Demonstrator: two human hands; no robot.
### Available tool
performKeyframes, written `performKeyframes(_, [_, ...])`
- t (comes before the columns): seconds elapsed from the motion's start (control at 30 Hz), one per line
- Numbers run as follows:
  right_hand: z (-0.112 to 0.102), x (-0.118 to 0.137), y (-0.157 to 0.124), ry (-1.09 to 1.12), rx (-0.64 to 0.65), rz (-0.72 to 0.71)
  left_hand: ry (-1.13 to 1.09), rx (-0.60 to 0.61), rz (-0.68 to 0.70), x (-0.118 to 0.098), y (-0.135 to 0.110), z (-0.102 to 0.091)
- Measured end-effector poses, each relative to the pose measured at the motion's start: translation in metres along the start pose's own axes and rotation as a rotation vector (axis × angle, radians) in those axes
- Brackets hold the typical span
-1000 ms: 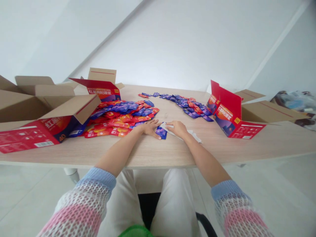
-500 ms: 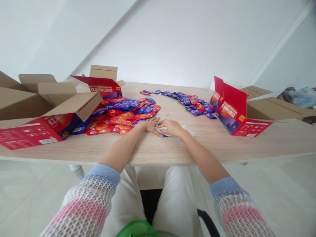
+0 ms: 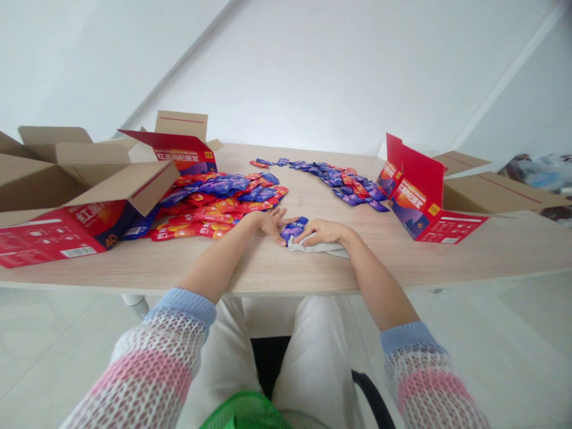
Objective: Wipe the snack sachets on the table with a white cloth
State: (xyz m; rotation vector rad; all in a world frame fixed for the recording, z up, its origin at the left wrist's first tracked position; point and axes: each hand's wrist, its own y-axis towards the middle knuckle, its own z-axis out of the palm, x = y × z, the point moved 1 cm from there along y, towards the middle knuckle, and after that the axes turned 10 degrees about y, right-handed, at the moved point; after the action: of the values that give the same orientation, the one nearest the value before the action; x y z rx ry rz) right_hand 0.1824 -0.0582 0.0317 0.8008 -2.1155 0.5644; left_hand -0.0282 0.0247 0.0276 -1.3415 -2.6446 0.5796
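A single purple sachet (image 3: 295, 229) lies flat on the table in front of me. My left hand (image 3: 271, 225) is at its left edge, fingers spread and the fingertips on or close beside it. My right hand (image 3: 324, 230) presses a crumpled white cloth (image 3: 328, 246) against the sachet's lower right part, with fingers bent over the cloth. Just beyond my left hand is a large heap of red and purple sachets (image 3: 214, 205). Farther back on the right, a smaller pile of sachets (image 3: 342, 182) trails off toward the left.
Open cartons stand on the wooden table (image 3: 268, 271): a big one (image 3: 84, 229) at left, a red-flapped carton (image 3: 183, 156) behind the heap, and another carton (image 3: 415, 205) at right. A white wall rises behind. Plastic-wrapped items (image 3: 540, 176) are at the far right.
My right hand and the cloth have moved slightly right, off the left hand. More of the purple sachet now shows between the hands. The left hand's fingers have spread. The view has shifted slightly.
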Motion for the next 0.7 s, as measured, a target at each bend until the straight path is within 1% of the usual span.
performKeyframes(0.07, [-0.003,-0.003,-0.005,0.017,-0.046,0.031,0.006,0.009,0.009,-0.001,-0.002,-0.001])
performKeyframes(0.2, [-0.009,-0.019,-0.009,0.045,-0.237,0.070,0.031,0.025,0.014,-0.003,-0.004,-0.003])
performKeyframes(0.27, [-0.013,-0.028,-0.008,0.033,-0.324,0.120,0.037,0.025,0.013,-0.003,-0.004,-0.004])
performKeyframes(0.37, [-0.017,-0.039,-0.009,-0.037,-0.481,0.266,0.031,0.011,0.013,-0.002,-0.004,-0.002])
performKeyframes(0.5, [-0.022,-0.044,-0.015,-0.255,-0.813,0.547,0.010,-0.031,-0.005,-0.002,-0.006,0.002])
performKeyframes(0.57, [-0.024,-0.043,-0.018,-0.324,-0.927,0.645,0.005,-0.050,-0.025,-0.003,-0.007,0.004])
performKeyframes(0.6, [-0.024,-0.042,-0.020,-0.339,-0.966,0.661,0.005,-0.058,-0.032,-0.004,-0.007,0.004])
performKeyframes(0.63, [-0.024,-0.040,-0.020,-0.350,-1.000,0.645,0.005,-0.064,-0.036,-0.004,-0.008,0.005])
performKeyframes(0.67, [-0.024,-0.036,-0.020,-0.361,-1.039,0.598,0.005,-0.070,-0.037,-0.005,-0.008,0.005])
performKeyframes(0.7, [-0.023,-0.031,-0.020,-0.373,-1.080,0.521,0.006,-0.075,-0.035,-0.005,-0.008,0.005])
